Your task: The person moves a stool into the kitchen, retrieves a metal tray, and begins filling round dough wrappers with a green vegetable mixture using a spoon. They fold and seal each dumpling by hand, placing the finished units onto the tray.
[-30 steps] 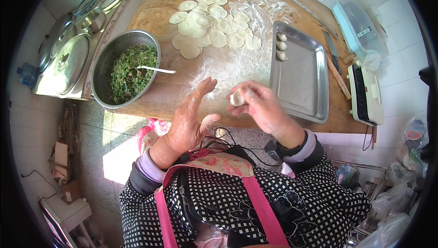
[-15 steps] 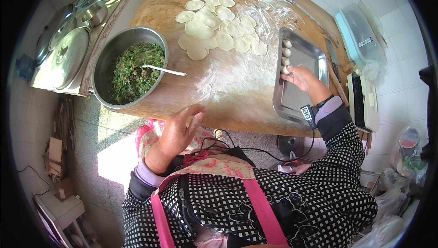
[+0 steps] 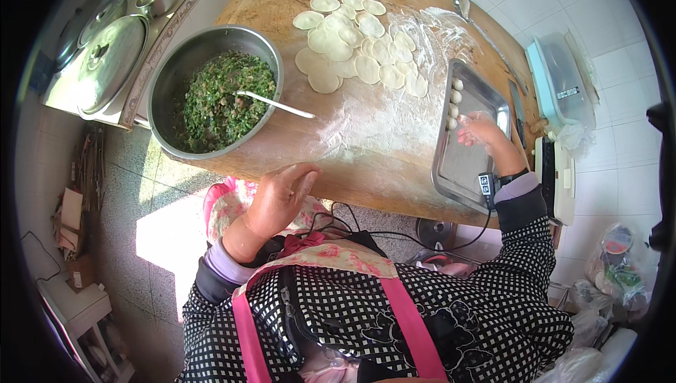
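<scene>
Along the left side of the metal tray (image 3: 441, 165) lies a row of several small pale dumplings (image 3: 454, 98). My right hand (image 3: 482, 132) is over the tray, just beside the nearest dumpling, its fingers apart and slightly blurred; nothing shows in it. At the table's front edge my left hand (image 3: 280, 196) hovers with fingers stretched out and thumb apart, holding nothing. Thin round dough wrappers (image 3: 334, 45), some overlapping, lie farther back on the table. To the left, a large steel bowl (image 3: 158, 101) contains chopped green filling (image 3: 225, 98) with a white-handled spoon (image 3: 282, 106) in it.
Flour (image 3: 373, 119) dusts the wooden table (image 3: 338, 182). A long-handled ladle (image 3: 486, 34), a knife (image 3: 517, 105) and a blue-edged plastic box (image 3: 556, 77) lie along the right. A lidded pot (image 3: 105, 66) stands on the left counter. A black cable (image 3: 380, 230) runs below the table edge.
My right hand has drawn back from the nearest dumpling and its fingers have come apart. My left hand stays nearly still. The whole view has shifted slightly.
</scene>
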Tool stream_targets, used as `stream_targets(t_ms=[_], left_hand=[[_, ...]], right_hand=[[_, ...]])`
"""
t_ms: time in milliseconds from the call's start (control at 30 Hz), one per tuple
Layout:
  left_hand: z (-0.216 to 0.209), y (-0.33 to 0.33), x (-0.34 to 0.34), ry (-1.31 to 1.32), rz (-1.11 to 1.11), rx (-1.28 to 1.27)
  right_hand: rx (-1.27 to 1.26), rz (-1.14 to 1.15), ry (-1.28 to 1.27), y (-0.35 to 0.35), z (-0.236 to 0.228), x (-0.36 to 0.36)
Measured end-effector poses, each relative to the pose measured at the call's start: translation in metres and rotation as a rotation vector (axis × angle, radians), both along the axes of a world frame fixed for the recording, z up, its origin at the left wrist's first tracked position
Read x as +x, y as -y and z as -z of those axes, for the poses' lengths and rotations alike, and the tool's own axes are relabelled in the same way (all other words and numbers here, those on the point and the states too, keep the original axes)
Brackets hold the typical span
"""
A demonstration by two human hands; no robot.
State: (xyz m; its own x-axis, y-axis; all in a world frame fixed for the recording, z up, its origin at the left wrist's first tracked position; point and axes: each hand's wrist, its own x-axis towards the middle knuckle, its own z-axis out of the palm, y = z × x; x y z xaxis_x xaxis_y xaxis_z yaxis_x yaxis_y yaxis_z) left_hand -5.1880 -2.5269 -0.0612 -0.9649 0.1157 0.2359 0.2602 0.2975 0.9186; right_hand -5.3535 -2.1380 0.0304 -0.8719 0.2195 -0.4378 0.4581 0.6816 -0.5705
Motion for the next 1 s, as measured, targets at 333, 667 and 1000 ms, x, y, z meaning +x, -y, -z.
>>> stream_targets(t_ms=[333,667,1000], left_hand=[[0.008,0.007,0.001,-0.022,-0.026,0.08],[0.016,0.029,0.005,0.093,-0.064,0.063],[0.017,0.025,0.002,0.024,-0.094,0.172]], right_hand=[[0.512,-0.895,-0.465,0.156,0.026,-0.07],[0.479,-0.97,-0.426,0.164,0.06,-0.115],[0.527,-0.903,-0.237,0.155,0.065,-0.129]])
